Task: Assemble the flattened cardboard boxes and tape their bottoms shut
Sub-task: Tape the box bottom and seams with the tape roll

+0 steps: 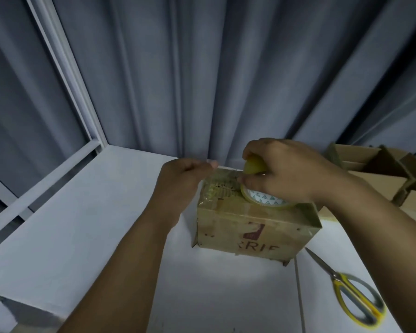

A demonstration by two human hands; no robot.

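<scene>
L hand (185, 176) pinched the end of the clear tape (222, 175). R hand (286, 171) curled round the tape roll (265, 200), which sat on top of the cardboard box (255, 234), mid-table. Bottom looked partly taped & the strip wasn't cut yet. Scissors (351, 284) lay near. At the back, more boxes (370, 164) probably waited. White table (82, 224), grey curtain (226, 68).

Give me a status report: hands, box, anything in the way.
Left hand pinches the tape end; right hand grips the tape roll on the box. Tape stretched over box top, uncut. Scissors lie off right, nothing blocking.
</scene>
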